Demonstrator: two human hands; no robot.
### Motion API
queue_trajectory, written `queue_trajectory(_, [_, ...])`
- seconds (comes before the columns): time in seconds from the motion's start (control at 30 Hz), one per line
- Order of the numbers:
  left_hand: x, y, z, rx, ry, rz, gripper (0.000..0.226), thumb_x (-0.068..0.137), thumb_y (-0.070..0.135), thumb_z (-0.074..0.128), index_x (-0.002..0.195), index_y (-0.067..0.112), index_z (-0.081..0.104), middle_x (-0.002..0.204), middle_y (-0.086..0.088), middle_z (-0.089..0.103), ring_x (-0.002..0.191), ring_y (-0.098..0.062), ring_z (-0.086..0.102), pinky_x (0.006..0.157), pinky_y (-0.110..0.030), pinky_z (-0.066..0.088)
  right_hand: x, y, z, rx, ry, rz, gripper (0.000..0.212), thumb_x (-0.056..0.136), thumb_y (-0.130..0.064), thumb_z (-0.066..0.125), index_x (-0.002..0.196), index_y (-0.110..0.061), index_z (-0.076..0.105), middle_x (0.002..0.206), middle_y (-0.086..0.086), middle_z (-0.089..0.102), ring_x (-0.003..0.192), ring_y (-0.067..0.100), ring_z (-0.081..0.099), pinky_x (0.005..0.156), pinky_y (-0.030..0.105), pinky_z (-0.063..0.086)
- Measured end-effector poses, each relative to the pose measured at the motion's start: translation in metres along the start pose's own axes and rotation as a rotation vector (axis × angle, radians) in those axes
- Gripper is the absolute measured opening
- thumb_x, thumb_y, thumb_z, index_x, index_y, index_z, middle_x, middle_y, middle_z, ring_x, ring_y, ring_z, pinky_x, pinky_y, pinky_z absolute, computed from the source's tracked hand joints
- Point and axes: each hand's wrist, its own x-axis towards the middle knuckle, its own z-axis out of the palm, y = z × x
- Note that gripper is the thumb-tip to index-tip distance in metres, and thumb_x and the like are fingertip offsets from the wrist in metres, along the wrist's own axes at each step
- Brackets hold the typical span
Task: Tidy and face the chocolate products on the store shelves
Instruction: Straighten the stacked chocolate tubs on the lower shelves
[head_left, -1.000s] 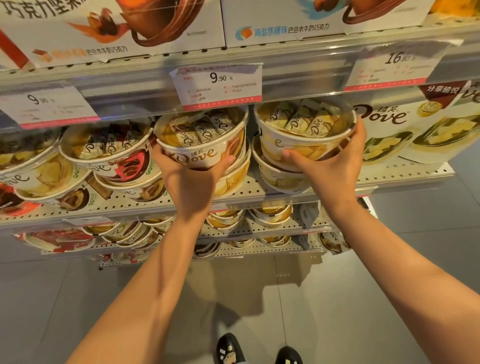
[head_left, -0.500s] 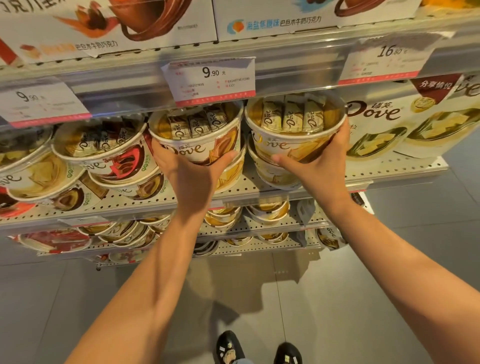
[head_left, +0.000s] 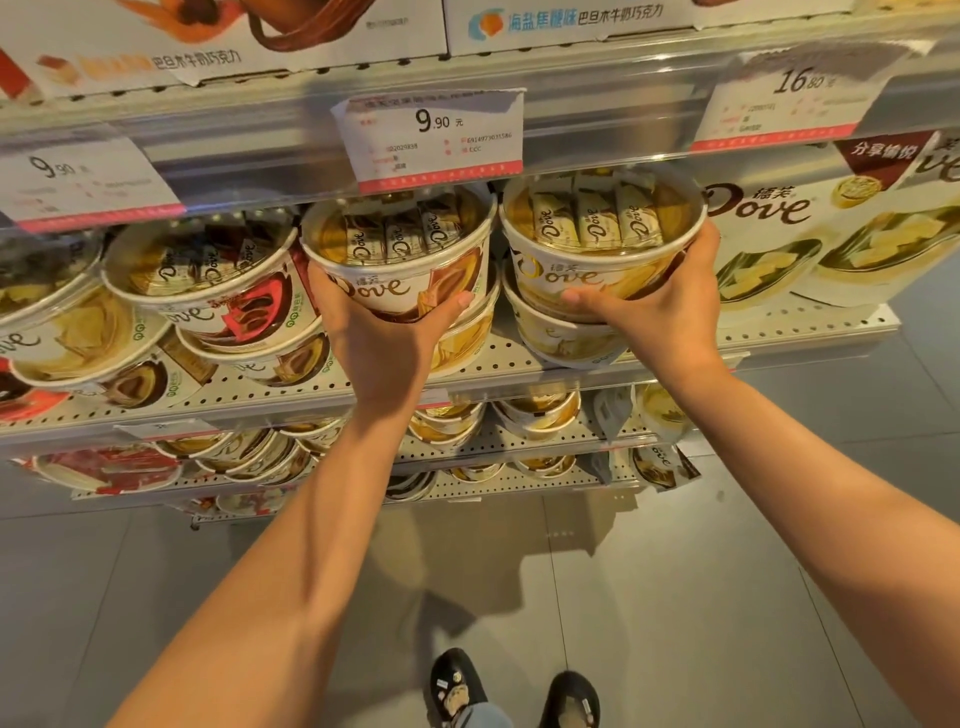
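Two round Dove chocolate tubs with clear lids stand on top of other tubs on the perforated shelf (head_left: 519, 364). My left hand (head_left: 382, 343) grips the brown-and-cream tub (head_left: 400, 249) from below, thumb on its right side. My right hand (head_left: 660, 317) holds the yellow-and-white tub (head_left: 597, 234), fingers round its right rim and thumb across its front. Both tubs show the Dove logo towards me. Under each sits another yellow tub (head_left: 566, 338), partly hidden.
More Dove tubs (head_left: 208, 291) lean in stacks to the left. Dove boxes (head_left: 779, 234) stand to the right. Price tags (head_left: 431, 137) hang on the rail above. Lower shelves (head_left: 519, 452) hold several more tubs and pouches. My shoes (head_left: 457, 686) are on grey floor tiles.
Both tubs have been turned and levelled so their Dove logos face me more squarely. The right tub tipped from tilted towards upright. My hands stay on the same tubs.
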Motion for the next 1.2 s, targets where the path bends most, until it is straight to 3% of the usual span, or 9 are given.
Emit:
queue_trajectory(0.13, [0.001,-0.001,0.0,0.004,-0.039,0.0,0.115,0.048,0.048,0.088,0.138,0.009,0.027,0.132,0.006,0.041,0.122,-0.005,0.041,0.105,-0.007,0.022,0.002,-0.003,-0.003,0.002,-0.046,-0.006,0.115,0.047,-0.038,0.09,0.14,-0.017,0.025,0.133,-0.004,0.048,0.123,0.009,0.045,0.103,0.024,0.041])
queue_trajectory(0.3, [0.001,-0.009,-0.007,0.017,-0.107,0.048,0.117,0.051,0.051,0.087,0.139,0.01,0.023,0.141,-0.005,0.038,0.132,-0.014,0.037,0.115,-0.036,0.025,0.001,-0.004,-0.012,0.006,-0.135,-0.047,0.108,0.054,-0.03,0.088,0.141,-0.017,0.025,0.134,-0.006,0.045,0.125,0.007,0.042,0.104,0.02,0.037])
queue_trajectory(0.4, [-0.019,-0.014,-0.013,-0.037,-0.086,-0.085,0.12,0.053,0.05,0.086,0.144,0.011,0.019,0.146,-0.006,0.03,0.137,-0.016,0.029,0.113,-0.039,0.03,-0.007,0.005,-0.019,0.02,-0.125,-0.019,0.101,0.064,-0.027,0.084,0.144,-0.017,0.024,0.142,-0.003,0.037,0.131,0.009,0.035,0.11,0.024,0.031])
queue_trajectory(0.5, [-0.036,-0.021,-0.012,-0.203,-0.05,-0.247,0.106,0.056,0.04,0.088,0.138,0.022,0.024,0.143,-0.009,0.031,0.133,-0.017,0.036,0.104,-0.032,0.043,-0.018,0.012,-0.018,0.04,-0.08,0.123,0.09,0.074,-0.025,0.077,0.145,-0.019,0.022,0.148,0.002,0.03,0.132,0.013,0.034,0.111,0.035,0.031])
queue_trajectory(0.63, [-0.034,-0.025,-0.008,-0.284,-0.084,-0.39,0.116,0.053,0.043,0.088,0.142,0.033,0.015,0.147,-0.002,0.033,0.131,-0.012,0.04,0.108,-0.039,0.038,-0.019,0.017,-0.011,0.152,-0.126,0.209,0.082,0.079,-0.023,0.072,0.145,-0.025,0.023,0.147,0.0,0.035,0.13,0.017,0.04,0.108,0.042,0.036])
queue_trajectory(0.73, [-0.03,-0.024,-0.007,-0.313,-0.131,-0.409,0.116,0.059,0.034,0.086,0.147,0.029,0.011,0.143,0.002,0.042,0.128,-0.008,0.045,0.108,-0.038,0.038,-0.017,0.018,-0.007,0.23,-0.182,0.174,0.075,0.082,-0.02,0.068,0.144,-0.03,0.027,0.14,-0.008,0.044,0.126,0.011,0.044,0.104,0.031,0.038])
queue_trajectory(0.83, [-0.028,-0.02,-0.007,-0.362,-0.146,-0.425,0.109,0.065,0.019,0.084,0.147,0.025,0.012,0.141,0.001,0.044,0.125,-0.009,0.048,0.099,-0.027,0.046,-0.015,0.017,-0.004,0.254,-0.195,0.168,0.069,0.086,-0.013,0.061,0.144,-0.03,0.028,0.128,-0.016,0.047,0.11,-0.003,0.046,0.084,0.01,0.039])
queue_trajectory(0.97, [-0.027,-0.015,-0.005,-0.408,-0.131,-0.453,0.094,0.079,0.0,0.069,0.147,0.019,0.008,0.14,-0.005,0.041,0.117,-0.005,0.05,0.076,-0.007,0.048,-0.008,0.021,-0.004,0.302,-0.203,0.234,0.069,0.086,-0.009,0.056,0.143,-0.033,0.028,0.125,-0.017,0.049,0.108,0.004,0.049,0.081,0.02,0.042])
queue_trajectory(1.2, [-0.017,-0.025,-0.006,-0.457,-0.195,-0.475,0.095,0.075,0.001,0.067,0.148,0.027,0.011,0.141,0.001,0.044,0.125,-0.008,0.047,0.089,-0.015,0.043,0.0,0.026,-0.008,0.307,-0.265,0.221,0.068,0.085,-0.006,0.052,0.143,-0.034,0.029,0.136,-0.007,0.047,0.119,0.015,0.046,0.078,0.019,0.04])
